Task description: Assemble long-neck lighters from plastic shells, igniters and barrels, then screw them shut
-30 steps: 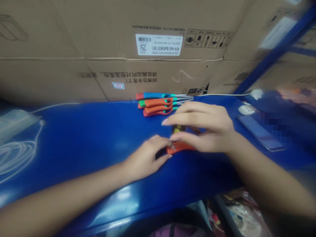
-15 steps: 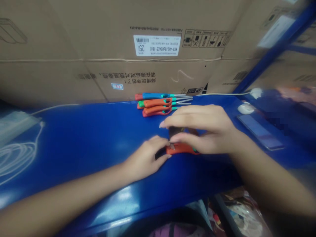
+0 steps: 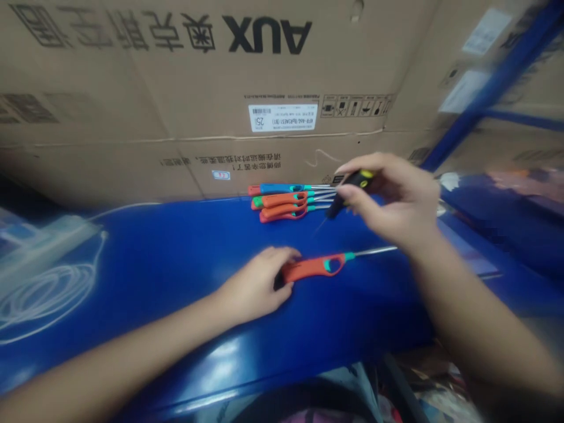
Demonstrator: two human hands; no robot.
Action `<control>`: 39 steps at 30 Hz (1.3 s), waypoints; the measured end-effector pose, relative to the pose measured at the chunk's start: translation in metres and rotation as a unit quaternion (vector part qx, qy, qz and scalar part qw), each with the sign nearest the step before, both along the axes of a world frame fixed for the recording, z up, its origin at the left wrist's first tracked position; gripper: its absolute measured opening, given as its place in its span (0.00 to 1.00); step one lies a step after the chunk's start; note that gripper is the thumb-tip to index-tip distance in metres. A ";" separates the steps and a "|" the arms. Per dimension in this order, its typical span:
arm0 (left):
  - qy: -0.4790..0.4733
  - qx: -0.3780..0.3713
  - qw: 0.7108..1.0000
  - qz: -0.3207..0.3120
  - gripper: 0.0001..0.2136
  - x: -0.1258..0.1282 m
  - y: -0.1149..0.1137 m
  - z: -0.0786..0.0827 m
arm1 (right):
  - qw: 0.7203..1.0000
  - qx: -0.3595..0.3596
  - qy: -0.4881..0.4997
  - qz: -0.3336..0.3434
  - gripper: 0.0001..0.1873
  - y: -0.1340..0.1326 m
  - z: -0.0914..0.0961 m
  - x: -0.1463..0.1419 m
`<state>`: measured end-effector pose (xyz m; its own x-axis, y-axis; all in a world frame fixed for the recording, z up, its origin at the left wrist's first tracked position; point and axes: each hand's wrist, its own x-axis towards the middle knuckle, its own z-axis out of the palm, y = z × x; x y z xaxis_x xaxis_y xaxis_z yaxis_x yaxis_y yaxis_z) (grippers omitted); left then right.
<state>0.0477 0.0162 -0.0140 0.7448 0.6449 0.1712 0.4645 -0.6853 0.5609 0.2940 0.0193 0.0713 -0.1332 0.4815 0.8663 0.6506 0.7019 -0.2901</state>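
Note:
My left hand [image 3: 259, 285] is closed on the butt end of an orange long-nosed lighter [image 3: 311, 267]. That lighter lies flat on the blue surface, its teal trigger and thin metal nozzle pointing right. Above and to the right, my right hand [image 3: 399, 202] grips a small black-and-yellow screwdriver [image 3: 338, 204]. Its thin shaft slants down to the left, blurred, apart from the lighter. Part of the screwdriver's handle is hidden by my fingers. Beyond my hands, a pile of lighters [image 3: 284, 200] in orange, red, blue and green rests with nozzles to the right.
A large cardboard box [image 3: 185, 117] stands upright along the back of the blue table [image 3: 198, 235]. At left lie a coiled white cable [image 3: 57, 294] and a pale power strip [image 3: 48, 244]. A phone [image 3: 467, 247] is partly behind my right forearm. A blue post [image 3: 476, 94] slants at right.
My right hand has lifted up and right with the screwdriver, away from the lighter's butt end. The lighter, with my left hand on it, now shows in full. The view has tilted upward.

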 end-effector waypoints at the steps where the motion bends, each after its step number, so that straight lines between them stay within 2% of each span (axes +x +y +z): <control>1: 0.035 0.014 0.999 0.006 0.20 -0.005 0.002 0.005 | 0.999 0.008 0.006 -0.053 0.10 0.004 0.003 0.011; 3: 0.107 0.050 0.992 0.032 0.22 -0.014 0.007 0.014 | 0.987 -0.012 -0.046 -0.153 0.09 0.012 0.006 0.036; 4: 0.139 0.064 0.987 0.047 0.22 -0.018 0.009 0.016 | 0.973 -0.043 -0.080 -0.210 0.08 0.016 0.006 0.049; 7: 0.180 0.087 0.978 0.066 0.17 -0.024 0.014 0.019 | 0.908 -0.188 -0.132 -0.350 0.06 0.026 0.000 0.081; 9: 0.176 0.092 0.978 0.060 0.13 -0.024 0.017 0.018 | 0.855 -0.289 -0.166 -0.397 0.09 0.032 -0.008 0.093; 11: 0.169 0.096 0.979 0.057 0.12 -0.022 0.019 0.017 | 0.817 -0.362 -0.196 -0.404 0.12 0.036 -0.017 0.099; 17: 0.166 0.121 0.977 0.059 0.13 -0.011 0.027 0.013 | 0.754 -0.499 -0.256 -0.342 0.11 0.048 -0.048 0.098; 20: 0.168 0.131 0.976 0.051 0.13 -0.008 0.030 0.007 | 0.730 -0.522 -0.261 -0.356 0.18 0.050 -0.058 0.089; 22: 0.160 0.130 0.978 0.042 0.10 -0.009 0.032 0.002 | 0.738 -0.499 -0.256 -0.376 0.20 0.050 -0.061 0.081; 24: 0.139 0.125 0.982 0.029 0.09 -0.009 0.034 -0.002 | 0.761 -0.468 -0.247 -0.376 0.20 0.048 -0.062 0.074; 28: 0.089 0.113 0.989 0.035 0.12 -0.010 0.035 -0.003 | 0.838 -0.387 -0.212 -0.320 0.18 0.046 -0.061 0.063; 31: 0.087 0.150 0.983 0.052 0.13 -0.009 0.040 0.006 | 0.891 -0.334 -0.166 -0.260 0.19 0.053 -0.062 0.060; 33: 0.093 0.191 0.975 0.058 0.12 -0.008 0.049 0.017 | 0.915 -0.306 -0.133 -0.226 0.21 0.058 -0.064 0.059; 36: 0.096 0.228 0.965 0.084 0.11 -0.004 0.069 0.034 | 0.937 -0.274 -0.096 -0.195 0.25 0.063 -0.068 0.056; 39: 0.107 0.251 0.956 0.108 0.12 0.003 0.095 0.045 | 0.942 -0.269 -0.097 -0.174 0.28 0.061 -0.075 0.051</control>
<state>0.0510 0.1108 0.0306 0.6560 0.6642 0.3583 0.6928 -0.7184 0.0634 0.3451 0.0807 -0.0037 -0.0159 0.8876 0.4603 0.8915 0.2211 -0.3955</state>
